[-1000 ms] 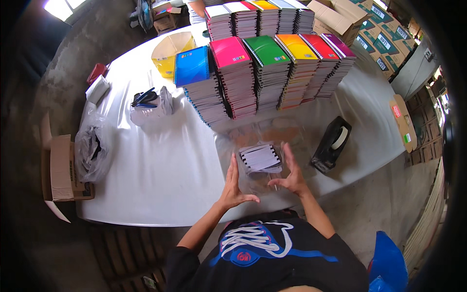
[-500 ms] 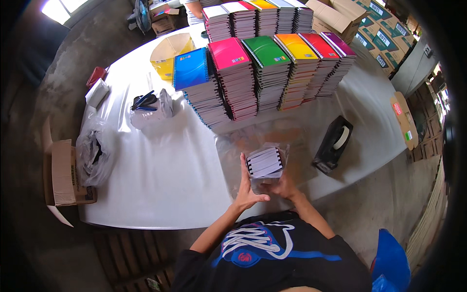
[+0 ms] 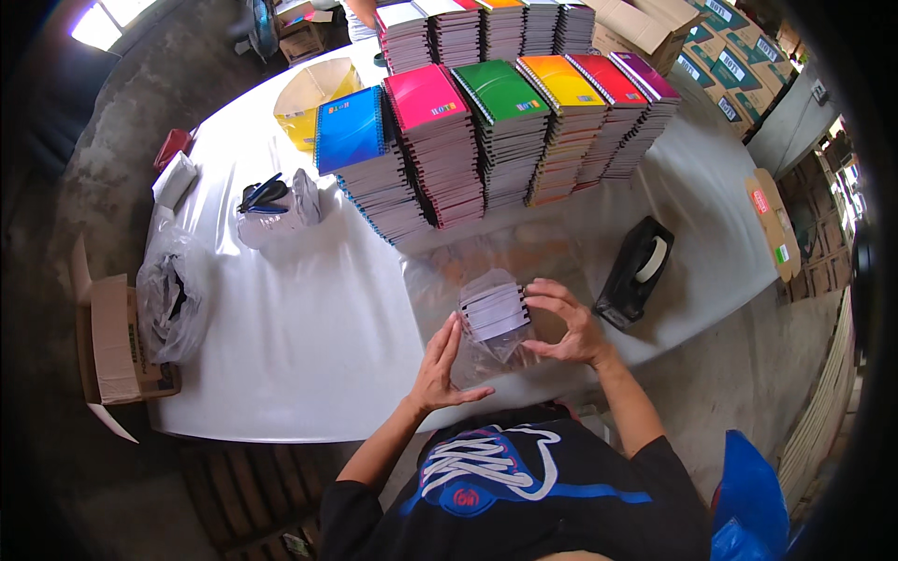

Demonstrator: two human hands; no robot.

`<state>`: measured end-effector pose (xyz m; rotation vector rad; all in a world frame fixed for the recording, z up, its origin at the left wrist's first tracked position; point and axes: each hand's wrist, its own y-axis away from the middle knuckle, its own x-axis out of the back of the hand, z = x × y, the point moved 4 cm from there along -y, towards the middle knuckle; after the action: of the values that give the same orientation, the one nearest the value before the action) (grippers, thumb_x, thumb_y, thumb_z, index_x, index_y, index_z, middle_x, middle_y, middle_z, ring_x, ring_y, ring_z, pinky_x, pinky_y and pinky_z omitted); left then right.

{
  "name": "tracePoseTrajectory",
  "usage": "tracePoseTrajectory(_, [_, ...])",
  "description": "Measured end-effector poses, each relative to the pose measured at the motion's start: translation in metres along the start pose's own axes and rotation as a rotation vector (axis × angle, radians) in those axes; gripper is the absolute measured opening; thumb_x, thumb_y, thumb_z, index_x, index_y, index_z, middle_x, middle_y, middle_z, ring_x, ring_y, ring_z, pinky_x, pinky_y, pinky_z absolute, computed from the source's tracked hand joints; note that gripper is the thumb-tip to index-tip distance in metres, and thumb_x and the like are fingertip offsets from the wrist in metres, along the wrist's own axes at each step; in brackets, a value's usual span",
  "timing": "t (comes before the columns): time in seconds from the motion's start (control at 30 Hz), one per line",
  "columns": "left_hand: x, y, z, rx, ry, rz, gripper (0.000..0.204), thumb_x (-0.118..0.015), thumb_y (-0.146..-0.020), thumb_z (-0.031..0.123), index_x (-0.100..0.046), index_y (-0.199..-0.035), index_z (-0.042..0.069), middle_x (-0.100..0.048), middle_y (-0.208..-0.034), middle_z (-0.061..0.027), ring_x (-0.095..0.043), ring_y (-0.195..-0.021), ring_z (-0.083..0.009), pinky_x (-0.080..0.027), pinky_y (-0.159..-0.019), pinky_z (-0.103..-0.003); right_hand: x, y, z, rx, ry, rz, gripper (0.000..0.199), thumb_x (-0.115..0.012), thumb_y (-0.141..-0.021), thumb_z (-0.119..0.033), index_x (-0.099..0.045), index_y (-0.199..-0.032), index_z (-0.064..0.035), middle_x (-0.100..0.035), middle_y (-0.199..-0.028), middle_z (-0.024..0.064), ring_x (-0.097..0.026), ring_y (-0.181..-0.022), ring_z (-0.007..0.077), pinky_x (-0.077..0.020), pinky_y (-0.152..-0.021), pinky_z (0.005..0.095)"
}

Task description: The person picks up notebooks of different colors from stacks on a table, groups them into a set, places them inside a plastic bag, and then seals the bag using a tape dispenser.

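A small stack of spiral notebooks (image 3: pixel 496 313), seen on its white page edges, sits in a loose clear plastic bag near the table's front. The bag's crumpled plastic extends toward me. Against its left side rests my left hand (image 3: pixel 440 372), fingers stretched and thumb apart. My right hand (image 3: pixel 572 327) is at the right side, fingers curved and spread, thumb by the plastic; whether those fingertips touch is unclear. Beneath lies a clear plastic sheet (image 3: pixel 426 290). To the right stands a black tape dispenser (image 3: pixel 622 285) with a pale roll.
Tall notebook stacks, including a blue-covered one (image 3: pixel 351 131) and a green-covered one (image 3: pixel 500 93), line the far side. Leftward are a wrapped packet (image 3: pixel 271 224) with a dark tool on it, a plastic bag (image 3: pixel 173 309) and a cardboard box (image 3: pixel 112 337). Cartons (image 3: pixel 734 70) stand behind right.
My right hand has come out from beneath the bagged notebooks to their right side, its fingers spreading. My left hand has shifted left and a little nearer. The bundle has moved slightly left and turned.
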<state>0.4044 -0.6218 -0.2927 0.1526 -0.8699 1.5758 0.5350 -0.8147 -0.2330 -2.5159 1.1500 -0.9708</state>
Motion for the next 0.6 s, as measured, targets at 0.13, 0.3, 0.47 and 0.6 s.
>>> tracePoseTrajectory(0.13, [0.004, -0.005, -0.003, -0.073, -0.069, -0.098, 0.109, -0.083, -0.056, 0.044, -0.029, -0.139, -0.002, -0.032, -0.141, -0.023, -0.033, -0.13, -0.0368, -0.03, -0.105, -0.043, -0.008, -0.005, 0.003, 0.201, 0.297, -0.29, 0.064, -0.077, -0.063, -0.019, -0.056, -0.123, -0.0207, -0.051, -0.129, 0.0042, -0.049, -0.119, 0.0215, -0.0335, -0.103, 0.0438])
tracePoseTrajectory(0.3, [0.014, -0.018, 0.005, -0.031, -0.094, -0.159, 0.096, -0.078, -0.059, 0.04, -0.036, -0.138, 0.004, -0.037, -0.142, -0.0145, -0.038, -0.125, -0.0342, -0.031, -0.1, -0.044, -0.016, -0.023, -0.002, 0.291, 0.35, -0.54, 0.062, -0.075, -0.065, -0.026, -0.054, -0.124, -0.03, -0.043, -0.136, 0.0045, -0.043, -0.123, 0.0228, -0.03, -0.104, 0.0454])
tracePoseTrajectory(0.47, [0.024, -0.046, 0.023, 0.019, -0.377, -0.421, 0.083, -0.066, -0.061, 0.035, -0.04, -0.138, 0.018, -0.038, -0.142, 0.0002, -0.041, -0.116, -0.0259, -0.032, -0.091, -0.045, -0.02, -0.026, 0.003, 0.31, 0.322, -0.657, 0.06, -0.075, -0.064, -0.03, -0.057, -0.121, -0.0295, -0.037, -0.141, 0.0066, -0.036, -0.128, 0.0266, -0.0328, -0.101, 0.0454])
tracePoseTrajectory(0.6, [0.012, -0.058, 0.036, 0.083, -0.443, -0.502, 0.078, -0.061, -0.063, 0.031, -0.04, -0.137, 0.019, -0.038, -0.142, 0.0013, -0.04, -0.119, -0.0225, -0.032, -0.09, -0.048, -0.022, -0.024, -0.005, 0.337, 0.382, -0.654, 0.058, -0.075, -0.062, -0.025, -0.059, -0.118, -0.0253, -0.035, -0.142, 0.0079, -0.035, -0.129, 0.0279, -0.0346, -0.1, 0.0446])
